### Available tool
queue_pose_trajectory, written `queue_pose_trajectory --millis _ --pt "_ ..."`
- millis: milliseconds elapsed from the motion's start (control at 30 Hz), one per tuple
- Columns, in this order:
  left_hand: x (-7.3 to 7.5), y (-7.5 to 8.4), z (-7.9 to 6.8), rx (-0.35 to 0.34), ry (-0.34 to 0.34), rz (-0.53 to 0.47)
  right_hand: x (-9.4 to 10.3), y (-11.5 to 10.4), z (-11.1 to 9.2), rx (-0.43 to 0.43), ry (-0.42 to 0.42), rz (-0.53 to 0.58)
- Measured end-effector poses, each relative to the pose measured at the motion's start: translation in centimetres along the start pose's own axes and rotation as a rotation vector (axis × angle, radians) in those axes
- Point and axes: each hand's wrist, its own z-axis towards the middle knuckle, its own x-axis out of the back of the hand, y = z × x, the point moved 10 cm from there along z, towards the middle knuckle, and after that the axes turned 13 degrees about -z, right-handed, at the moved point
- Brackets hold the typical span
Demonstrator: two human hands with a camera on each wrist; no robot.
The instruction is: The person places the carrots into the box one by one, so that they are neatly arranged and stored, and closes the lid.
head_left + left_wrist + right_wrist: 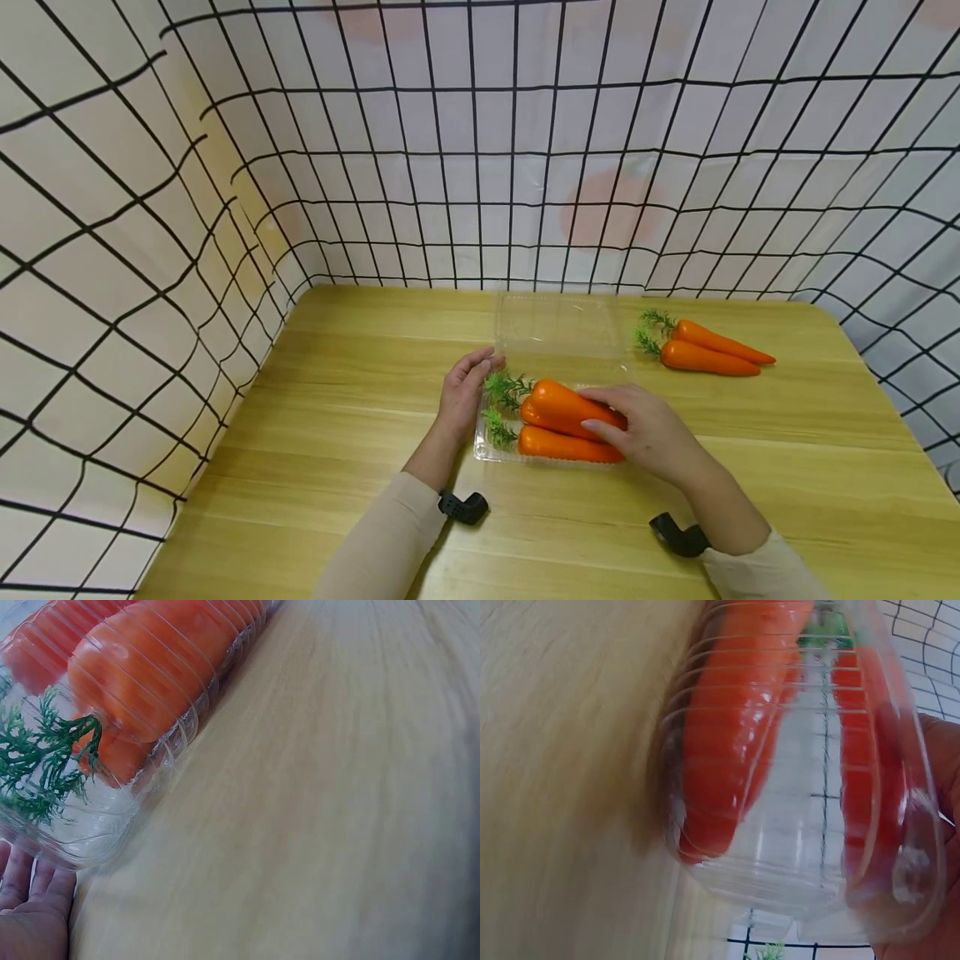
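An opened clear plastic clamshell box [491, 454] lies on the table with orange carrots in it, their green tops toward the left. One carrot [562, 403] lies on top of another, and a front carrot [566, 445] lies along the near side. My right hand [652, 429] grips the upper carrot near its tapered end, thumb on the near side and fingers over the far side. At the box's left end, my left hand [461, 396] touches the wall with extended fingers. Through the ribbed plastic, the right wrist view shows a carrot [739, 727] inside.
The box's clear lid [558, 325] is folded back flat behind it. Two more carrots lie on the wooden table [360, 383] to the right, a rear carrot [720, 340] and a nearer carrot [705, 358]. Black wire grid panels [472, 154] enclose the back and sides.
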Motion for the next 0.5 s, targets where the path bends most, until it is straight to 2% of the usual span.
queue_pose_trajectory --millis 333,500 --pt "0.0 0.0 0.0 -0.026 -0.004 -0.002 -1.3 0.0 0.7 0.019 -0.031 -0.003" --pt "0.2 -0.1 0.1 -0.007 0.008 -0.018 -1.8 0.2 1.0 0.008 -0.059 -0.002"
